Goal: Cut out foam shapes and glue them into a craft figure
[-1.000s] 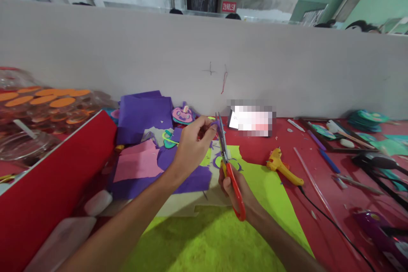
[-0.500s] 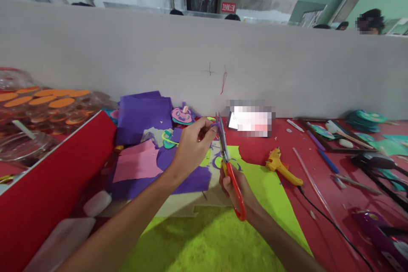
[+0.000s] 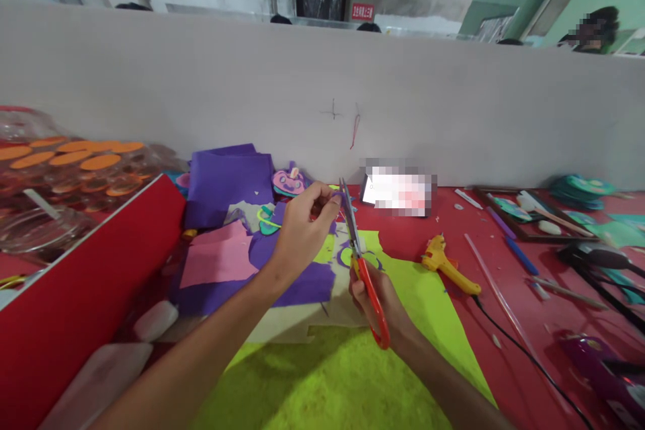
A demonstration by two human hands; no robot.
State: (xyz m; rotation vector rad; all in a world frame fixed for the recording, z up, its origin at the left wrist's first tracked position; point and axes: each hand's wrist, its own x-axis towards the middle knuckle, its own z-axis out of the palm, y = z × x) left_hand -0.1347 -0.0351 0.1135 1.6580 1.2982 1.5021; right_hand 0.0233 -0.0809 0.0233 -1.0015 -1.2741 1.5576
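My left hand (image 3: 308,218) pinches a small purple piece (image 3: 337,196), probably felt or foam sheet, mostly covered by the fingers. My right hand (image 3: 375,292) is wrapped round the red handles of a pair of scissors (image 3: 354,232). Their blades point away from me and lie against the right side of the purple piece, nearly closed. Below the hands lie a yellow-green sheet (image 3: 418,302), a pink sheet (image 3: 214,259) and purple sheets (image 3: 302,284). A cut-out purple ring shape with yellow-green inside it rests just left of the scissors' pivot.
A yellow glue gun (image 3: 448,265) with a black cord lies to the right. A lit phone (image 3: 398,191) leans near the white partition (image 3: 226,80). At left, a red board (image 3: 101,295) borders clear cups with orange discs (image 3: 101,161). A dark tray (image 3: 534,232) sits far right.
The scissor blades have come closer together at the purple piece. Both hands stay almost in place. Behind the partition, a person's head at the right has shifted.
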